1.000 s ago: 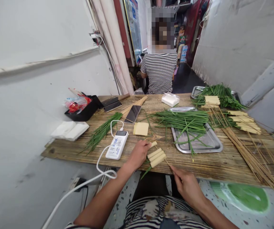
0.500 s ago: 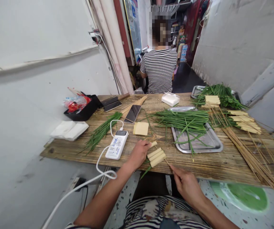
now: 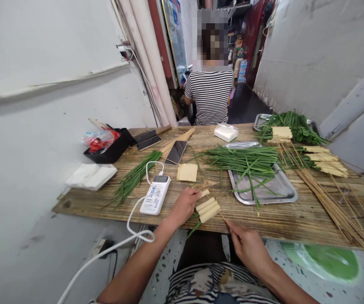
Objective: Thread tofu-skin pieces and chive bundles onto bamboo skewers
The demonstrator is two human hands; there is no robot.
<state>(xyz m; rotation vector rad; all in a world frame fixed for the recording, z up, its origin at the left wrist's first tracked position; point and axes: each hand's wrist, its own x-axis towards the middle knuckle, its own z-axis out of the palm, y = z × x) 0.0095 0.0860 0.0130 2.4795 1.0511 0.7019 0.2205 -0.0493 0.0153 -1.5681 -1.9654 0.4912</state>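
Observation:
Near the front edge of the table, my right hand is closed on the end of a thin bamboo skewer. Several pale yellow tofu-skin rolls sit side by side on that skewer, with green chives poking out at their lower left. My left hand pinches one more tofu-skin roll at the skewer's far end. Whether the skewer's tip is inside this roll cannot be made out. Just beyond my left hand lies a stack of flat square tofu-skin sheets.
A metal tray bears long chives. Finished skewers and loose sticks lie right. A white power bank with a cable is left, near phones, a black box and napkins. A person sits beyond the table.
Hands, skewer and rolls stay almost in place. The camera view has shifted slightly, and the person beyond the table appears a little further left.

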